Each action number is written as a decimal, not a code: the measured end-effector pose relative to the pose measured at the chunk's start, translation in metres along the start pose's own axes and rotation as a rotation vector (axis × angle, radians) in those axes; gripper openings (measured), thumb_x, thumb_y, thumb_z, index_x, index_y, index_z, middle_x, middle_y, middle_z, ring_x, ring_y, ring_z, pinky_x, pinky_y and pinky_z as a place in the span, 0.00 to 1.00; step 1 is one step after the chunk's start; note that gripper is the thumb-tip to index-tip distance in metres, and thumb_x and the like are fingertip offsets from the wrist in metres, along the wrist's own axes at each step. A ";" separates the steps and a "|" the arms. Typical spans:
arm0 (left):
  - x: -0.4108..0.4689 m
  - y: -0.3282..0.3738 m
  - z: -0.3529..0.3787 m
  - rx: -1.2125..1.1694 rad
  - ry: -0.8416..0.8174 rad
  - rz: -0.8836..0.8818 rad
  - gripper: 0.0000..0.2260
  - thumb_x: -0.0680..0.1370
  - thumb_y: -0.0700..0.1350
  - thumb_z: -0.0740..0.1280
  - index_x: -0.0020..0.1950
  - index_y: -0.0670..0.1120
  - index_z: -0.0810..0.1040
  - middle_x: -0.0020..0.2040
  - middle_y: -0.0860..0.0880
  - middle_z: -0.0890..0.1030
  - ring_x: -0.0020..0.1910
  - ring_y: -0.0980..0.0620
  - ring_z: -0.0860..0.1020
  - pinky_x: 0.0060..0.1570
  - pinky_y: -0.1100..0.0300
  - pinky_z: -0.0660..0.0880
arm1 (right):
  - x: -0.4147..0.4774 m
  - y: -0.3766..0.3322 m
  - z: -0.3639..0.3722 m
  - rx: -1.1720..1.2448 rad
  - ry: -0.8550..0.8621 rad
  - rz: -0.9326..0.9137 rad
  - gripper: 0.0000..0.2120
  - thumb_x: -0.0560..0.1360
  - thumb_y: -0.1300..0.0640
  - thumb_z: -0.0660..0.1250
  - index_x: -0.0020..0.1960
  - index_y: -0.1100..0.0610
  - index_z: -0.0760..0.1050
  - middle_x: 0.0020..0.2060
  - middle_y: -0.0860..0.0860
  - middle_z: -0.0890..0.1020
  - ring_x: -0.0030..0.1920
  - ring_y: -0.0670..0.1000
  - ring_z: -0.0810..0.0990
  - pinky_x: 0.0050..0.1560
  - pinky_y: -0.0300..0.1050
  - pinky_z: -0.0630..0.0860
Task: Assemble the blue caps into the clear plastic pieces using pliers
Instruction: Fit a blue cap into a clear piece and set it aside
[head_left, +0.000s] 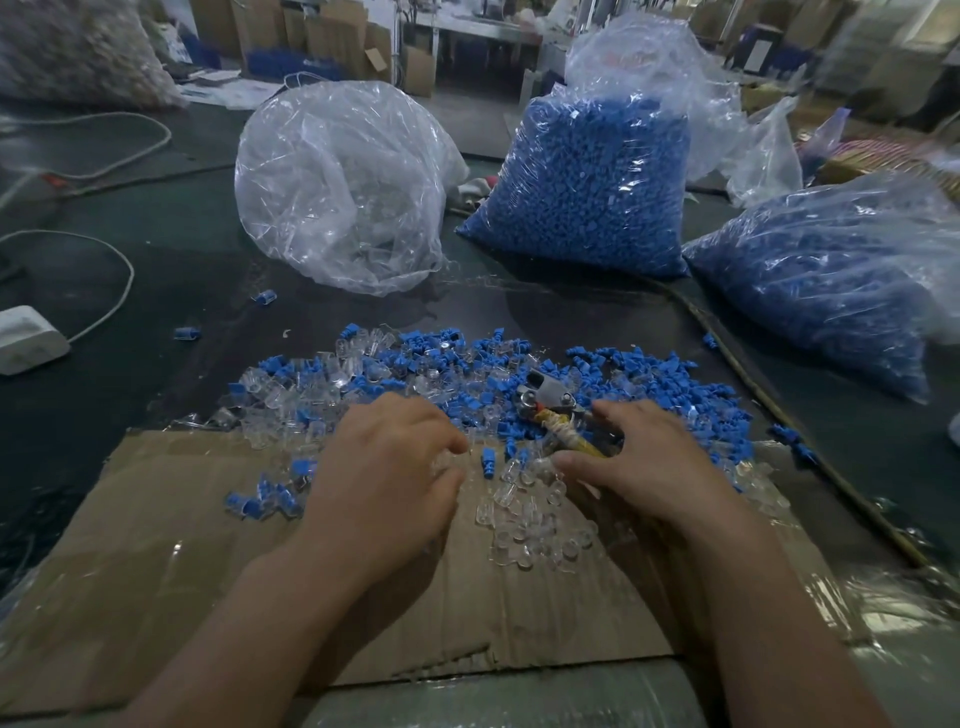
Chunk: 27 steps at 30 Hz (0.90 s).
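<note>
Pliers (557, 415), where?
On the heap of blue caps (467, 358) and clear plastic pieces (535, 525), head pointing away-left, yellow handles running down-right inside the curled right hand (654, 462).
Left hand (384, 467)?
Fingers bent over clear plastic pieces; blurred, grip unclear.
Room?
Bare cardboard (208, 571) near; bags (587, 182) crowd the worktop (156, 249) beyond

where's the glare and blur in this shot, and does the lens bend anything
Head view: glare streaks the clear bag and the taped cardboard; the background and frame edges are soft, while the pliers and blue caps are fairly sharp; the wide lens bows the edges.
</note>
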<state>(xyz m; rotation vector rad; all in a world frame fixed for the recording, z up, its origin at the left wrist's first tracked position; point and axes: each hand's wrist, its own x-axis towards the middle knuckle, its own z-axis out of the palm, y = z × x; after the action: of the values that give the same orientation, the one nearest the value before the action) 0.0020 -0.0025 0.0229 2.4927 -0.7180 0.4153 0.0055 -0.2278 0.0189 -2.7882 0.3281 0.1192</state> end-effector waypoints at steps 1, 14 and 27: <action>0.000 0.000 0.004 0.030 -0.007 0.010 0.08 0.63 0.40 0.77 0.39 0.47 0.82 0.37 0.51 0.82 0.38 0.52 0.78 0.43 0.56 0.69 | -0.002 -0.003 -0.001 0.016 0.049 -0.018 0.41 0.64 0.31 0.64 0.71 0.48 0.60 0.67 0.49 0.66 0.67 0.51 0.63 0.65 0.51 0.61; 0.000 -0.006 0.021 0.242 -0.149 -0.140 0.14 0.76 0.58 0.58 0.58 0.56 0.74 0.55 0.57 0.77 0.54 0.56 0.71 0.57 0.58 0.60 | -0.017 -0.057 0.029 -0.115 0.170 -0.478 0.19 0.75 0.38 0.57 0.58 0.49 0.73 0.53 0.47 0.74 0.53 0.45 0.65 0.58 0.44 0.59; 0.002 0.004 0.010 -0.161 0.076 -0.010 0.12 0.68 0.34 0.73 0.50 0.42 0.82 0.42 0.48 0.83 0.40 0.54 0.78 0.44 0.62 0.72 | -0.017 -0.057 0.031 0.003 0.269 -0.527 0.04 0.73 0.48 0.66 0.45 0.48 0.74 0.41 0.41 0.70 0.45 0.41 0.64 0.52 0.36 0.55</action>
<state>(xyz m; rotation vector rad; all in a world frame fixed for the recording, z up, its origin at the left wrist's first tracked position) 0.0021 -0.0118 0.0170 2.3160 -0.6808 0.4281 0.0012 -0.1615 0.0099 -2.7827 -0.3498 -0.3805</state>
